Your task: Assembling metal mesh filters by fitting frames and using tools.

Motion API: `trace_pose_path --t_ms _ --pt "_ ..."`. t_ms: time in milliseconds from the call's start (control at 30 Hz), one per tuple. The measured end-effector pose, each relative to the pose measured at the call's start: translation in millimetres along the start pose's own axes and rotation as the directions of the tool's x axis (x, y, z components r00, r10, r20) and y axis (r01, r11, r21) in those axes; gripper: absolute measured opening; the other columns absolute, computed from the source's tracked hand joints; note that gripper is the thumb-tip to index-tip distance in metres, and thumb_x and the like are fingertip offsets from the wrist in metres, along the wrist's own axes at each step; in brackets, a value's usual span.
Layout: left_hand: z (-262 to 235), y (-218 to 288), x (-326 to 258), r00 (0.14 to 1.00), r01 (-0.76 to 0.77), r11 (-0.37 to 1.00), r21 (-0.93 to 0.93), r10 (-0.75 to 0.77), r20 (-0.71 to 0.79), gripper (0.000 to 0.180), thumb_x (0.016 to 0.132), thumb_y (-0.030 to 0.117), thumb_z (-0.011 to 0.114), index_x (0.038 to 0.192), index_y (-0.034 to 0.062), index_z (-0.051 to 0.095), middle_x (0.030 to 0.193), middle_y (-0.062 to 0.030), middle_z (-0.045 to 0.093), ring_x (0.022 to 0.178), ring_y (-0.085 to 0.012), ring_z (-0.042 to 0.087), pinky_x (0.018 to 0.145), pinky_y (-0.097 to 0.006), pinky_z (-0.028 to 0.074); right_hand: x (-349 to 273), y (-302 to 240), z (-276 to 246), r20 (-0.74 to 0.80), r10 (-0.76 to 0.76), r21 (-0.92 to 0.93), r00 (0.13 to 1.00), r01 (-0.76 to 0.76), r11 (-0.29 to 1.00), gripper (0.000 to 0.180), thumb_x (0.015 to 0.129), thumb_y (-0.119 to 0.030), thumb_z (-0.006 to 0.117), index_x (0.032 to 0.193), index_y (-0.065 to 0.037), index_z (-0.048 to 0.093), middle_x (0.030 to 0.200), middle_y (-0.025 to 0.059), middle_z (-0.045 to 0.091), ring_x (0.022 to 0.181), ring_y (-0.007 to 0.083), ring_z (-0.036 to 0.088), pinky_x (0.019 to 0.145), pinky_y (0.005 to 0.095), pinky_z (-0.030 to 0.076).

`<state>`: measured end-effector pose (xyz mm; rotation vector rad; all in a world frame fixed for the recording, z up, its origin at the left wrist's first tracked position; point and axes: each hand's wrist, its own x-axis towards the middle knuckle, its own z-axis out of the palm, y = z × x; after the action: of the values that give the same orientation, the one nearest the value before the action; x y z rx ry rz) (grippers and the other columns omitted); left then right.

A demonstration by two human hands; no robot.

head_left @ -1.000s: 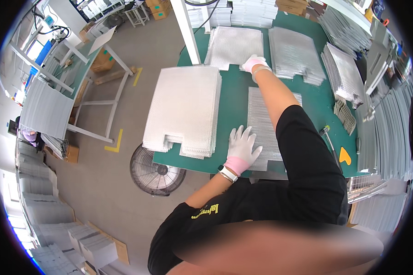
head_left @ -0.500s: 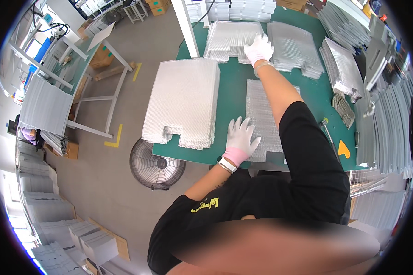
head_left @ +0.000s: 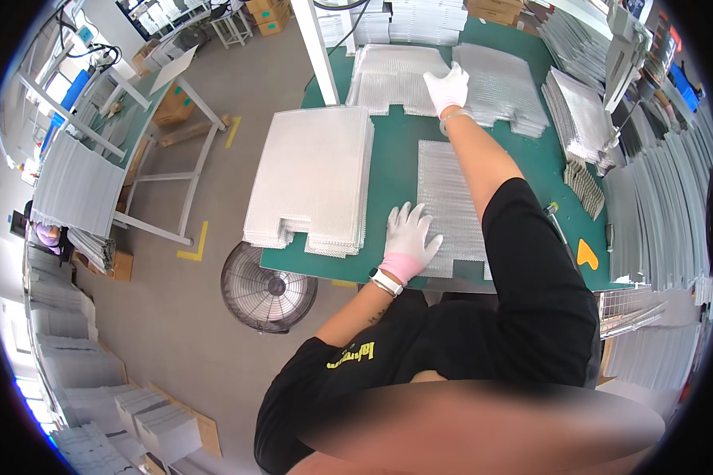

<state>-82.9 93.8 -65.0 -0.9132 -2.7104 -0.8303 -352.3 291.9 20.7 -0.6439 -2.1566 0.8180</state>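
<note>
A dimpled silvery sheet is pressed flat near the green table's front edge by the gloved left hand, fingers spread. A notched sheet stack at the far edge is touched by the right hand; whether it is gripped cannot be told.

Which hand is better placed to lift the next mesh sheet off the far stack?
Right. The right hand already rests on the far stack, while the left hand presses the near sheet.

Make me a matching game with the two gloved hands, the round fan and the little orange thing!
Things:
1. left hand
2. right hand
3. round fan
4. orange piece

Places:
A. on the floor beside the table
B. on the far stack of mesh sheets
C. flat on the near mesh sheet
D. on the green table, right side

Pairs: 1-C, 2-B, 3-A, 4-D
</note>
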Motion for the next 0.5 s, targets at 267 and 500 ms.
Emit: trace_pose_path --t_ms 267,500 --pt "3 -2 -1 1.000 0.002 1.000 0.011 -0.002 -0.001 0.047 0.087 0.038 0.066 0.118 0.0027 0.064 0.141 -0.0181 0.050 0.134 -0.0427 0.040 0.116 -0.057 0.025 7 2 0 0.458 0.032 -0.356 0.888 0.151 0.922 0.079 0.075 -0.043 0.073 0.141 -0.006 0.048 0.133 0.0209 0.054 0.116 0.0365 0.063 0.097 0.0442 0.053" --pt "-4 1 0 0.999 0.009 1.000 0.006 -0.010 0.037 0.048 0.088 0.038 0.064 0.122 0.0036 0.064 0.143 -0.0177 0.049 0.137 -0.0410 0.039 0.118 -0.054 0.022 -4 -8 -6 0.364 -0.025 -0.337 0.931 0.156 0.929 0.080 0.076 -0.053 0.073 0.139 -0.009 0.052 0.138 0.0187 0.051 0.126 0.0364 0.055 0.100 0.0466 0.050"
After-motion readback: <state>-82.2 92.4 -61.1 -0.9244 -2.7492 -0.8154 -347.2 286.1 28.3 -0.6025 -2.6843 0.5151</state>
